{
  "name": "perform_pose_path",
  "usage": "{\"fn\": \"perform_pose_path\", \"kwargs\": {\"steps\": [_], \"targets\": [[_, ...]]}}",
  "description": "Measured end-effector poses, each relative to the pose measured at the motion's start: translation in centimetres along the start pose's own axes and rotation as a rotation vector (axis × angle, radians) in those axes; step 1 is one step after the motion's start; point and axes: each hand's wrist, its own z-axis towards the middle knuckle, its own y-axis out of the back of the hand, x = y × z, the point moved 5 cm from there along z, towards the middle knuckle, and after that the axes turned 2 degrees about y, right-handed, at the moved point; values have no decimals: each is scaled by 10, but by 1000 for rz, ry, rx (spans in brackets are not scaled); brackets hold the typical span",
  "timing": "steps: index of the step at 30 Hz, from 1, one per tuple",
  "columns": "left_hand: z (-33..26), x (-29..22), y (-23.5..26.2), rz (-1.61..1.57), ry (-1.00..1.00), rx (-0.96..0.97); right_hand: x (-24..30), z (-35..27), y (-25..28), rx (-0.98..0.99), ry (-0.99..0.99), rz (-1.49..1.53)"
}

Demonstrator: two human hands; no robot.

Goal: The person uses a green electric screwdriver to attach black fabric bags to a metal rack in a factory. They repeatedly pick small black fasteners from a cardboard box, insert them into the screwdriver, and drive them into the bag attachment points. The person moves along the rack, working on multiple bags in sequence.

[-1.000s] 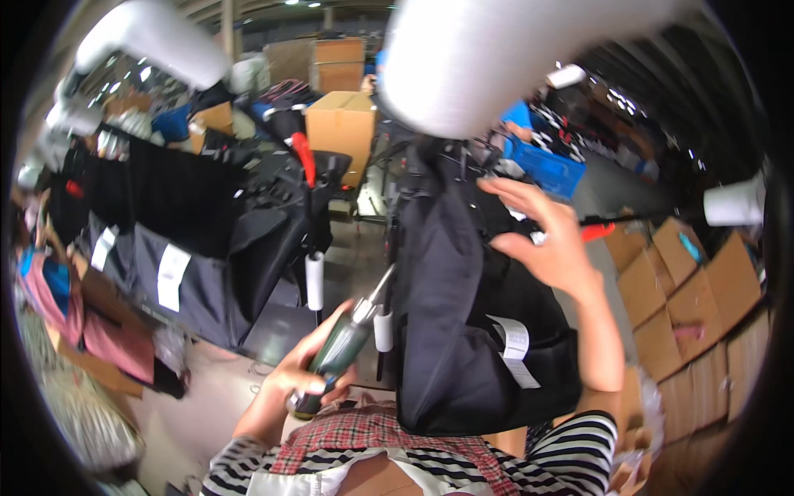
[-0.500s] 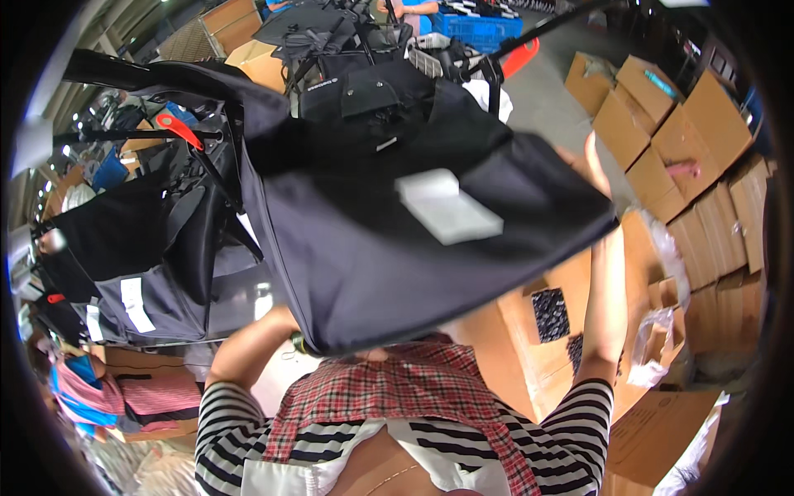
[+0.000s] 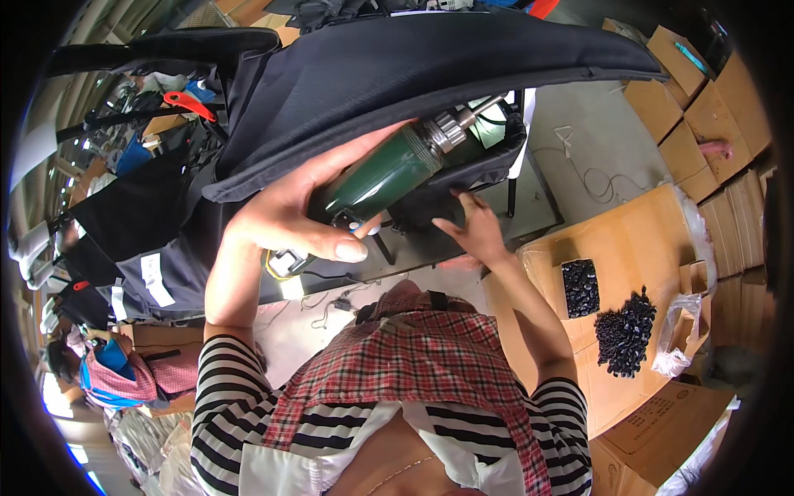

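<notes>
The green driver [image 3: 385,178] lies just under the black flap [image 3: 397,78], bit aimed up and rightward. The left hand [image 3: 281,215] is wrapped around its body, thumb across the near side. The right hand [image 3: 478,231] has thumb and forefinger spread, close to black cloth [image 3: 430,198] beneath the flap; whether it touches, I cannot tell. Below is a dark surface [image 3: 422,252]. To the right, a carton [image 3: 645,231] bears a small box [image 3: 581,288] and a heap [image 3: 626,335] of black parts. Beyond are grey floor [image 3: 571,161] and stacked cartons [image 3: 732,219].
</notes>
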Motion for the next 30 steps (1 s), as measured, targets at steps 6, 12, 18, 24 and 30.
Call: {"fn": "perform_pose_path", "kwargs": {"steps": [6, 12, 18, 24, 30], "targets": [[2, 5, 3, -19, -31, 25, -17, -28, -40, 241, -316, 419], [5, 5, 4, -73, -3, 105, -23, 3, 81, -302, -593, 1187], [9, -4, 5, -84, 41, 206, -115, 23, 279, -978, -438, 1240], [21, -3, 4, -124, -2, 300, -176, 6, 412, -1208, -414, 1079], [26, -9, 4, -111, -16, 292, -256, -68, 554, -1391, -380, 1046]]}}
